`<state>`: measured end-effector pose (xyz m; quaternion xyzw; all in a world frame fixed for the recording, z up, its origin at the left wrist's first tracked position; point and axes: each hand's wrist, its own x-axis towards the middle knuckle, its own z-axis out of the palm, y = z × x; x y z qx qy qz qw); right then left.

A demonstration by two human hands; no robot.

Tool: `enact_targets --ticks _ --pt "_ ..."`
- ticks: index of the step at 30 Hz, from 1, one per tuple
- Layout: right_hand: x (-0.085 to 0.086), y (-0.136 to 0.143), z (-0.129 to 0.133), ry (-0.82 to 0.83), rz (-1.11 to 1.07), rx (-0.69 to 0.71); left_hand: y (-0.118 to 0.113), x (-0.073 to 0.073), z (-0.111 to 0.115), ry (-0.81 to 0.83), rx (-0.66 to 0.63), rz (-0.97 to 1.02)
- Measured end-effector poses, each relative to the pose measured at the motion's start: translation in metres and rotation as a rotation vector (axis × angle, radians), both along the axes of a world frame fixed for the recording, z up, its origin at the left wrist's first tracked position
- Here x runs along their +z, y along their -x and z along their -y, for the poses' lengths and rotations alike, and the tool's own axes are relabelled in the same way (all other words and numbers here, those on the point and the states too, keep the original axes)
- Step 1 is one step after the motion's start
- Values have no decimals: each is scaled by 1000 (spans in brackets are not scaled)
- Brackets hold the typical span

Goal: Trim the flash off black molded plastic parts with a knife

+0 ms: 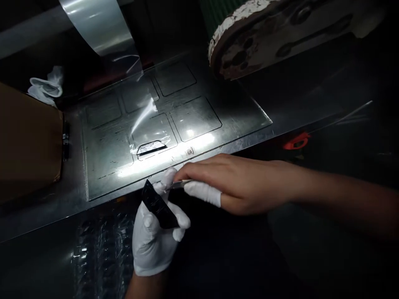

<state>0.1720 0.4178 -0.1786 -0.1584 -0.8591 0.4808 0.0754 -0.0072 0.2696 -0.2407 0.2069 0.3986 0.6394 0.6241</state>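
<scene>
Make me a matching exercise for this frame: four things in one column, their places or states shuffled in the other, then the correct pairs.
Things:
1. Black piece
2. Right hand
3. Brown box
4. Red object

Places or states:
A. At the picture's left edge
B. White cover on its thumb, bare skin on its back
C. Just beyond the right-hand corner of the grey sheet
D. Held in the white-gloved left hand

Pairs: 1-D, 2-B, 3-A, 4-C

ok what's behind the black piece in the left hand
Behind the black piece, white-gloved fingers of the left hand show past its edge; whatever lies directly behind is covered.
</scene>
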Motion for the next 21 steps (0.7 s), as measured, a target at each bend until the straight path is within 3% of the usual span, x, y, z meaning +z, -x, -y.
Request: enact_targets --ticks 6,14,21 --pt "2 1 6 -9 259 100 -5 -1 0 90 -81 55" --pt "-9 3 12 -37 259 99 -2 -5 9 118 -155 85" --pt "-14 9 18 -153 316 99 0 -9 12 134 -106 90"
